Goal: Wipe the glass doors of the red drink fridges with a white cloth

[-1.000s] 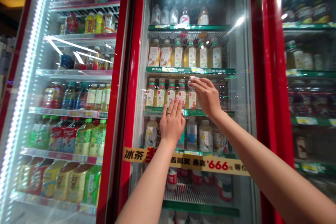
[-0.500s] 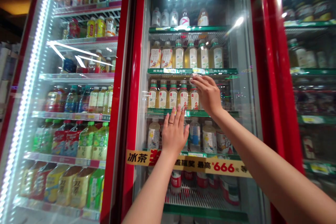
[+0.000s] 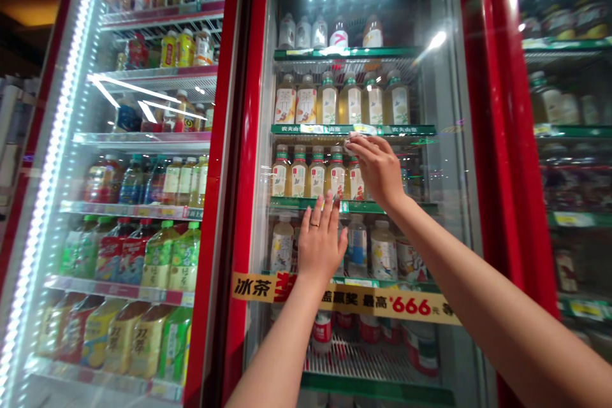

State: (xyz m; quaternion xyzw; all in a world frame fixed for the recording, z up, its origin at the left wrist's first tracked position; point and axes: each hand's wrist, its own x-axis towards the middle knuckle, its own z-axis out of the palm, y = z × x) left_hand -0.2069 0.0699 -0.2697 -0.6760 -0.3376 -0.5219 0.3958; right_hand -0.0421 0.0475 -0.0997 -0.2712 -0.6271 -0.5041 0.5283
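Note:
My left hand [image 3: 321, 245] lies with its fingers stretched out on the glass door [image 3: 444, 172] of the middle drinks fridge, a ring on one finger. Higher up and to the right, my right hand [image 3: 380, 169] is closed around a crumpled white tissue or cloth [image 3: 354, 140], pressed to the same glass. Only a small part of that wad shows past the fingertips. Behind the glass stand rows of tea bottles [image 3: 317, 172] on shelves with green edges. A yellow banner strip [image 3: 382, 303] crosses the door below my hands, partly hidden by my left forearm.
To the left stands a second fridge with a lit edge and shelves of bottles [image 3: 157, 248]. Red door frames [image 3: 243, 159] separate the fridges. A third fridge holding dark bottles [image 3: 574, 172] is at the right. Lights reflect in the glass.
The whole view has shifted very slightly. Both hands keep almost the same places on the glass, and the right one still holds the white wad.

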